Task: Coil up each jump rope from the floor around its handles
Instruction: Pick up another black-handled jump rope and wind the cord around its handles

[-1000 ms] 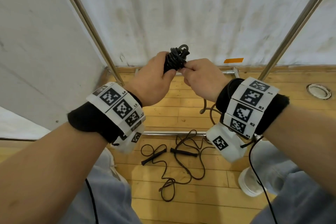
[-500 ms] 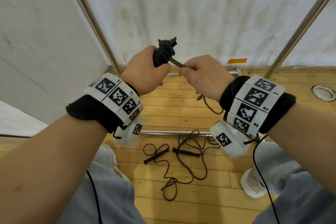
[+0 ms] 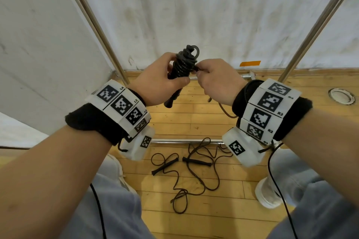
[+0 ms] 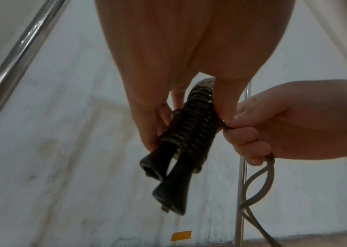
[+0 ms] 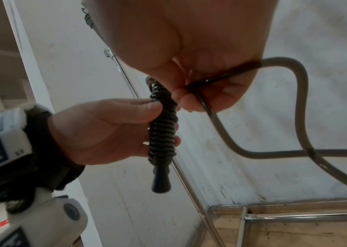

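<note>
Hands: left hand (image 3: 158, 85) is gripping the wound bundle (image 3: 183, 65); right hand (image 3: 217, 81) is pinching the loose cord (image 5: 282, 103) just beside it.
Bundle axis: running upright between both hands, handle ends (image 4: 168, 180) pointing down.
Floor rope (image 3: 194, 172): lying uncoiled below the hands, nearer the body.
Count: two ropes, two handles showing on each.

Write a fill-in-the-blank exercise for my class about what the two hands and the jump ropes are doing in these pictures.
1. The left hand grips two handles wrapped in ____.
2. The right hand pinches the ____ end of the rope.
3. A second rope lies uncoiled on the ____.
4. The floor is made of ____.

Missing words: rope; loose; floor; wood
</note>
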